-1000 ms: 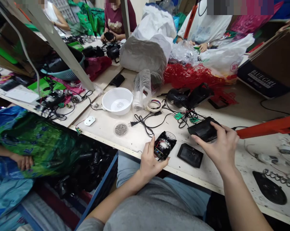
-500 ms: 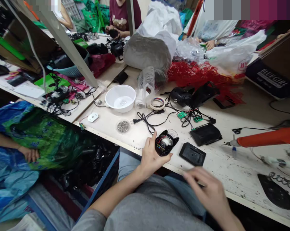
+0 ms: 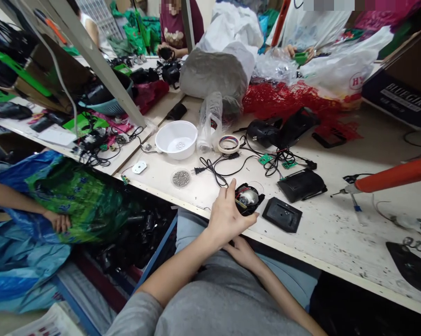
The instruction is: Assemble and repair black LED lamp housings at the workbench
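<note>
At the table's front edge, my left hand [image 3: 227, 215] grips an open black plastic housing [image 3: 248, 198] between thumb and fingers. A pale motor and thin wires show inside it. My right hand [image 3: 244, 254] is low, just off the table edge by my lap, close under the left wrist. Its fingertips are partly covered by the left arm, and whether it holds anything is hidden. Right of the housing lies a flat black cover [image 3: 282, 215]. Behind that rests a curved black casing [image 3: 302, 185] with a cord.
A dish of small screws [image 3: 180, 178], a white bowl [image 3: 177, 140] and a tape roll [image 3: 228, 144] stand further back. Black cords [image 3: 213, 170] and green circuit boards [image 3: 265, 159] lie behind the housing. An orange electric screwdriver [image 3: 392, 176] reaches in from the right. A co-worker's hand [image 3: 58, 220] rests at left.
My right hand has swung left and down from beside the black cover to beneath my left wrist. The left hand keeps hold of the housing. The whole view has shifted slightly.
</note>
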Demonstrator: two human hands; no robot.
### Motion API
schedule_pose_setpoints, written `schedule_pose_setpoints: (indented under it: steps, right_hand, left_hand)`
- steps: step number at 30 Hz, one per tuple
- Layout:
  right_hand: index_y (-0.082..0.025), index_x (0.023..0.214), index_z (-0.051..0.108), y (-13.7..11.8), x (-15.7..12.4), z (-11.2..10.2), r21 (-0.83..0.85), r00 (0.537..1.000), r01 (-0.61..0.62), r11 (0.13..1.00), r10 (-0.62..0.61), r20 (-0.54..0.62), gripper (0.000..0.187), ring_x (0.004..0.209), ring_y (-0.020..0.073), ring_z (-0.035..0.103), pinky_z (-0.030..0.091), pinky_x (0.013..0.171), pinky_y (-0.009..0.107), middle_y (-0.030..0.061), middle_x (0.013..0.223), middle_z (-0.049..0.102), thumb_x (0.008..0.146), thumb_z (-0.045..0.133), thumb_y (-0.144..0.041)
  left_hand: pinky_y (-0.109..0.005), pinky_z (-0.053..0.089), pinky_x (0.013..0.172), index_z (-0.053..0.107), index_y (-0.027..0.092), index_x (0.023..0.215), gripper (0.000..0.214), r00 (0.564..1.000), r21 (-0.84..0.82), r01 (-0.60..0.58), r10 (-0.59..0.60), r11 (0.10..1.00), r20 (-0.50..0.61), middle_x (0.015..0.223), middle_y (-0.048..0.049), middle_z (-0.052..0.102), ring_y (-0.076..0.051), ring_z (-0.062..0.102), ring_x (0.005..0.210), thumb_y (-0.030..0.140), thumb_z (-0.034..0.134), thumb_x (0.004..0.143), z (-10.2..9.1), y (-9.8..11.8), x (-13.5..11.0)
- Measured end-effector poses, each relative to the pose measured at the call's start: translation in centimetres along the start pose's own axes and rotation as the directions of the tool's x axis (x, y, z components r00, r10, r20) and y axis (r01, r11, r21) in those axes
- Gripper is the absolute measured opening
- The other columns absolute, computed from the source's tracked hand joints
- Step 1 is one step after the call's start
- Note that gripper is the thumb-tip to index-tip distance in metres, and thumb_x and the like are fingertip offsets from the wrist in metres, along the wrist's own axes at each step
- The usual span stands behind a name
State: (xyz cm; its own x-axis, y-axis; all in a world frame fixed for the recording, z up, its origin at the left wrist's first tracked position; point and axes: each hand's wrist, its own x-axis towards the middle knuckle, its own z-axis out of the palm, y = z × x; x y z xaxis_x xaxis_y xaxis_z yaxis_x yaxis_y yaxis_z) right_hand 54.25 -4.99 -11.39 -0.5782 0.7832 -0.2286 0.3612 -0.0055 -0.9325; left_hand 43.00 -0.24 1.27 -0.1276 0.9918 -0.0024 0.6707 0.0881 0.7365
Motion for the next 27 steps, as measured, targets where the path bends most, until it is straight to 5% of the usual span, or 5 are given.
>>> schedule_pose_setpoints:
  steps: [5,10,20,23,27]
  right_hand:
    - [-0.018,0.109,0.068,-1.1,-2.7,-1.3,0.0,0.997,0.074,0.997,-0.074,-0.008,0.042,0.099,0.0286,0.071,0.058,0.089,0.042,0.0109,0.106,0.076,0.095,0.05,-0.053]
    - [-0.022,0.106,0.07,-3.0,-8.1,-5.5,-0.323,0.981,0.074,0.944,-0.127,-0.144,0.037,0.089,0.0246,0.074,0.06,0.077,0.035,0.0077,0.101,0.077,0.099,0.049,-0.051]
    - [-0.018,0.1,0.07,-4.4,-8.9,-13.2,-0.946,0.808,-0.085,0.312,-0.534,-0.249,0.044,0.072,0.024,0.056,0.041,0.066,0.038,0.0069,0.077,0.062,0.105,0.034,-0.042]
    - [-0.017,0.109,0.068,-3.6,-8.5,-13.0,-0.935,0.788,-0.105,0.338,-0.546,-0.286,0.039,0.079,0.0252,0.056,0.042,0.068,0.039,0.0103,0.091,0.063,0.104,0.037,-0.039]
    - [-0.02,0.118,0.064,-4.1,-8.7,-12.1,-0.834,0.742,-0.004,0.551,-0.558,-0.372,0.027,0.088,0.0255,0.06,0.048,0.075,0.04,0.0103,0.1,0.063,0.099,0.047,-0.029]
  left_hand:
    - [-0.046,0.053,0.097,0.033,0.014,0.152,0.101,1.0,0.072,-0.016,0.016,0.997,0.014,0.12,-0.0129,0.057,-0.033,0.061,0.113,0.036,0.082,0.067,-0.5,0.8,0.3]
    - [-0.045,0.052,0.098,0.035,0.019,0.151,0.093,0.999,0.115,-0.039,0.037,0.993,0.016,0.121,-0.012,0.056,-0.033,0.06,0.116,0.035,0.08,0.07,-1.0,1.1,0.5]
    - [-0.044,0.056,0.09,0.034,0.02,0.151,0.095,0.996,0.172,-0.086,0.09,0.981,-0.012,0.119,-0.0105,0.054,-0.032,0.062,0.11,0.043,0.082,0.073,0.1,0.7,-0.2]
    - [-0.044,0.056,0.091,0.036,0.021,0.149,0.094,0.995,0.135,-0.093,0.098,0.986,-0.032,0.119,-0.01,0.054,-0.031,0.062,0.11,0.045,0.083,0.071,0.5,0.5,-0.7]
    - [-0.044,0.055,0.092,0.039,0.022,0.147,0.094,0.989,0.091,-0.107,0.116,0.99,-0.089,0.118,-0.0095,0.054,-0.03,0.062,0.11,0.047,0.085,0.068,0.9,0.0,-1.1]
